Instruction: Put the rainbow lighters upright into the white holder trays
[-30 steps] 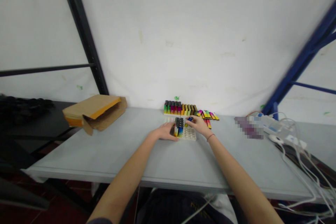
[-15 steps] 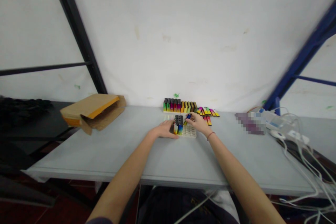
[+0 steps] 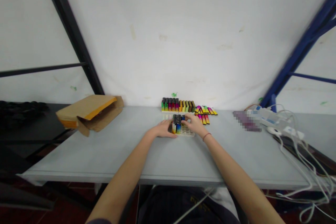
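In right hand (image 3: pixel 193 124) grip, blue lighter (image 3: pixel 183 117) above tray (image 3: pixel 188 133)

We see a white socketed tray (image 3: pixel 189 133) lying flat on the tabletop (image 3: pixel 162 161). Dark-capped, rainbow-bodied lighters (image 3: pixel 176 126) stand upright in its left end. Just beside them a blue lighter (image 3: pixel 183 117) stands upright, pinched by our right hand (image 3: pixel 193 125).

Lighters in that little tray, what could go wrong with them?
The right hand seems to be pushing a blue lighter in beside the standing lighters, and a bump might topple them. The tray looks light and could slide, though the left hand rests against it. The loose lighters behind could get knocked about.
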`<state>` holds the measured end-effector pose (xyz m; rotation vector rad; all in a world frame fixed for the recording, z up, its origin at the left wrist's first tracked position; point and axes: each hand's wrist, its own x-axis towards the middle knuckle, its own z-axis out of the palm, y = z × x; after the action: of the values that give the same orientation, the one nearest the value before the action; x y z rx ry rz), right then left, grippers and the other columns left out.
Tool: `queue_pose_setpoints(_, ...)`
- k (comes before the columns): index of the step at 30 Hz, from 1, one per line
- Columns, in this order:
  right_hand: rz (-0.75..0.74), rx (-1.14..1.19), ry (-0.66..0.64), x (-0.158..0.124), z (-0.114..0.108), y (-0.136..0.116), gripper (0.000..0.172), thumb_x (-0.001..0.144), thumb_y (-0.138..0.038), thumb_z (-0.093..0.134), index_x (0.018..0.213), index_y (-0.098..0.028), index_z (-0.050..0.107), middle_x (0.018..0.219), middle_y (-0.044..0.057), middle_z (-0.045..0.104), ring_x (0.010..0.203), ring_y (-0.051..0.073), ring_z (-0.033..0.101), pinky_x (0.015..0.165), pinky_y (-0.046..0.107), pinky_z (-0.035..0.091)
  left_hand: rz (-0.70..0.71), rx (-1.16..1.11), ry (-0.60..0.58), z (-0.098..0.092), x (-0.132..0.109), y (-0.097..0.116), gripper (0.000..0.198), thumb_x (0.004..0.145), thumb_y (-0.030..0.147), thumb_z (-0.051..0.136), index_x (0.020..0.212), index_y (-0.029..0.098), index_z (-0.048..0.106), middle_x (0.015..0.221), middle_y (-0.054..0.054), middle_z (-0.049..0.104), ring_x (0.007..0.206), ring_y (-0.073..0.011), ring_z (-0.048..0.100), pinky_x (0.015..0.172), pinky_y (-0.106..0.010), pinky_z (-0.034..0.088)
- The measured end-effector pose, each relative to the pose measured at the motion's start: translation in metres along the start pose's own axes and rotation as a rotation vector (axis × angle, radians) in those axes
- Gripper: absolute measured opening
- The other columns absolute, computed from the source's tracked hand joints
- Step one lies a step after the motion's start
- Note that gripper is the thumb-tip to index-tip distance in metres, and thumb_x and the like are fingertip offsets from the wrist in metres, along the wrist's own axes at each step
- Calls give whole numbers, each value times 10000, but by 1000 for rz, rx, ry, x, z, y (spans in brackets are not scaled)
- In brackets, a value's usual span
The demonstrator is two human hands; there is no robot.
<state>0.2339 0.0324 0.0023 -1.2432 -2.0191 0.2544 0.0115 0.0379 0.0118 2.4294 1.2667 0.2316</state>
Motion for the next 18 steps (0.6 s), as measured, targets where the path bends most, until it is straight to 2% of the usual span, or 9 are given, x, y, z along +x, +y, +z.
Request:
queue_pose_setpoints(5,38,43,21,-3,0,-4,45,813,-212,639,799,-174,620,793,38,696,744,175,642,680,266,458,24,1,7,-1,-1,1,805,643,561,736,1290,162,471,1321,-138,552,1209,-361,529,1025,-421,429)
queue_pose_setpoints(10,62,-43,-2,-4,5,-1,78,835,-238,637,864,-166,638,815,64,711,751,195,658,701,292,478,16,1,15,0,-1,1,801,635,564,742,1283,172,481,1319,-130,559,1218,-359,525,1025,-411,429)
queue_pose_setpoints(15,-11,-129,-69,-4,8,11,136,842,-261,625,918,-161,676,915,87,716,900,219,641,829,336,479,21,7,12,1,0,-1,807,640,575,738,1288,169,480,1327,-136,555,1230,-363,515,1027,-415,428)
queue_pose_setpoints(18,-40,-118,-76,-8,-3,25,305,787,-224,653,1085,-164,676,1091,101,699,1036,241,605,929,372,452,15,19,-2,0,1,-2,841,649,583,730,1321,159,455,1355,-143,530,1259,-357,490,1047,-406,411)
